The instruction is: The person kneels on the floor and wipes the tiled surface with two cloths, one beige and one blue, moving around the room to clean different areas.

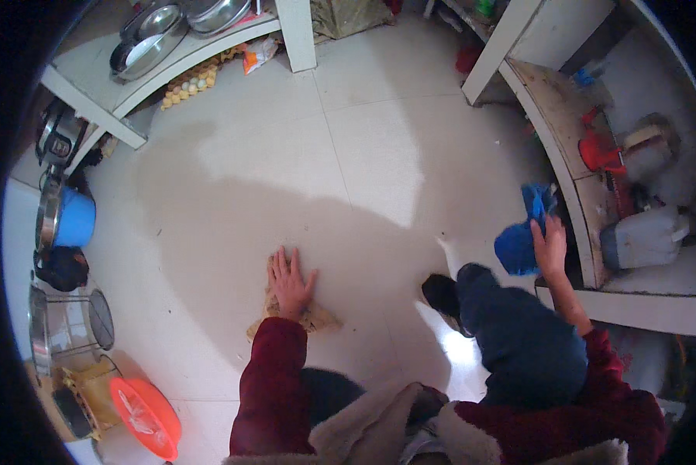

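Observation:
My left hand [290,282] lies flat, fingers spread, on a tan cloth [319,319] spread over the tiled floor. Part of the cloth is hidden under the palm and the dark red sleeve. Out to the right, my right hand [550,247] is at a blue item [515,249], perhaps a bag or cloth, beside the low shelf. Its fingertips touch the upper part of the blue item; whether they grip it is hard to tell. A dark shoe [441,295] rests on the floor between the two hands.
A white-edged shelf [577,224] curves along the right, bearing a plastic jug [644,238] and a red item [601,152]. At left stand a blue bucket [76,218], a wire rack [101,319] and a red basin [165,415]. Egg trays [191,87] lie under the upper-left shelf.

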`<state>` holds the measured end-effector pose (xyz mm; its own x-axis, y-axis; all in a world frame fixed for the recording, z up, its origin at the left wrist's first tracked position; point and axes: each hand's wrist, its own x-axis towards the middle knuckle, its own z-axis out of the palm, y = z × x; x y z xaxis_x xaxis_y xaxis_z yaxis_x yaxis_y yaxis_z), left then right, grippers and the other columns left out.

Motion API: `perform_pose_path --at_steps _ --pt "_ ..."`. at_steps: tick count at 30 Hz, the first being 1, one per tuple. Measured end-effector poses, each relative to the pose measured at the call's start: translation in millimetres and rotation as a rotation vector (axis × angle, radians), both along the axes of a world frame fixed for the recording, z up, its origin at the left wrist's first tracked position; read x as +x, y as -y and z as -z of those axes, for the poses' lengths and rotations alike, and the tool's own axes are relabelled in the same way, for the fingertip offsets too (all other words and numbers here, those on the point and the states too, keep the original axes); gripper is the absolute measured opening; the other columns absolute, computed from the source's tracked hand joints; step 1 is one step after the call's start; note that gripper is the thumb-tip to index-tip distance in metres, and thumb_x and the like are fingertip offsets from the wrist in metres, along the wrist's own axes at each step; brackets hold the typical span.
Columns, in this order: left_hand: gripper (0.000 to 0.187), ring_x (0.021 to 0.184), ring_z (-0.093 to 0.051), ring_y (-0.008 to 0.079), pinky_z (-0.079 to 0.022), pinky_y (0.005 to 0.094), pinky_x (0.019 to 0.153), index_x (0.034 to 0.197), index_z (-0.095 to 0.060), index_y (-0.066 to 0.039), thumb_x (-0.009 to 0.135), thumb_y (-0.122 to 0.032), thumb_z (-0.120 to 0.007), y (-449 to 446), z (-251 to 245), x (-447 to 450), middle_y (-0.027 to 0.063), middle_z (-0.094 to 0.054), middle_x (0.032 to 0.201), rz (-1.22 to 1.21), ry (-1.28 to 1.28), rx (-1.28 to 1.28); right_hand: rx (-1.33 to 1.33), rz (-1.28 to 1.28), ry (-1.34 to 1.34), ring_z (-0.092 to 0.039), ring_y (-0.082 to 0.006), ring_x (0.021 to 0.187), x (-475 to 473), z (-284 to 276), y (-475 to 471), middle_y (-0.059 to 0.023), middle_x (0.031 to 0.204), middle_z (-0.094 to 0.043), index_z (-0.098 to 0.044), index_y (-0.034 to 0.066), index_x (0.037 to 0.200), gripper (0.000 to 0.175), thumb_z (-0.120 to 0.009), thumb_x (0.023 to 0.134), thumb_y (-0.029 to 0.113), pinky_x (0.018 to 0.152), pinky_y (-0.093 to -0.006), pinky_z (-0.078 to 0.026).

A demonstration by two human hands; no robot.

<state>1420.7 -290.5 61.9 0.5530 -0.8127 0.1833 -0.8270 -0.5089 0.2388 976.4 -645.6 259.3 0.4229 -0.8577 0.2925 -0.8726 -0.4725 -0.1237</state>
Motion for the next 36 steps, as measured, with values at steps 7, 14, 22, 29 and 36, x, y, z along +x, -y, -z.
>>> perform_pose_path --at_steps 7,14,22,29,36 --pt "0.089 0.149 -0.011 0.0426 -0.01 0.0619 0.116 0.157 -0.025 -0.017 0.088 -0.062 -0.057 -18.9 -2.0 -5.8 0.0206 -0.013 0.163 -0.137 -0.181 0.229 0.16 0.297 -0.345 -0.04 -0.0355 0.136 -106.2 206.1 -26.0 -0.0143 0.159 -0.028 -0.038 0.0188 0.151 0.067 -0.055 0.095 0.052 0.107 -0.0524 -0.037" --pt "0.096 0.145 -0.009 0.0514 -0.012 0.0657 0.114 0.158 -0.016 -0.013 0.088 -0.064 -0.058 -108.8 37.9 -75.7 0.0278 -0.006 0.161 -0.375 -0.15 0.421 -0.053 0.399 -0.257 -0.037 -0.0373 0.139 -61.6 245.4 82.0 -0.0093 0.161 -0.026 -0.031 0.0265 0.154 0.072 -0.049 0.094 0.062 0.109 -0.0528 -0.036" --pt "0.103 0.145 -0.009 0.0517 -0.012 0.0646 0.114 0.159 -0.01 -0.009 0.087 -0.067 -0.055 -41.9 52.8 -105.3 0.0323 -0.012 0.158 -0.632 -0.205 0.506 0.103 0.648 -0.212 -0.045 -0.0403 0.133 54.5 247.7 301.7 -0.0104 0.158 -0.034 -0.036 0.029 0.152 0.073 -0.044 0.092 0.07 0.107 -0.0603 -0.036" --pt "0.1 0.146 -0.008 0.0502 -0.015 0.0646 0.114 0.159 -0.01 -0.011 0.088 -0.062 -0.058 0.7 71.7 -129.3 0.0307 -0.013 0.158 -0.526 0.057 0.463 -0.081 -0.149 0.31 -0.056 -0.0292 0.119 244.4 244.2 293.6 -0.0077 0.131 -0.062 -0.063 0.0153 0.124 0.048 -0.074 0.08 0.031 0.1 -0.0439 -0.046" --pt "0.094 0.146 -0.007 0.0505 -0.015 0.0638 0.115 0.159 -0.009 -0.01 0.092 -0.056 -0.056 28.7 33.3 -129.7 0.0306 -0.015 0.158 -0.575 -0.258 0.455 0.412 -0.83 0.255 -0.052 -0.0258 0.118 335.2 206.7 114.0 -0.0005 0.133 -0.059 -0.066 0.02 0.118 0.049 -0.073 0.07 0.015 0.093 -0.049 -0.042"
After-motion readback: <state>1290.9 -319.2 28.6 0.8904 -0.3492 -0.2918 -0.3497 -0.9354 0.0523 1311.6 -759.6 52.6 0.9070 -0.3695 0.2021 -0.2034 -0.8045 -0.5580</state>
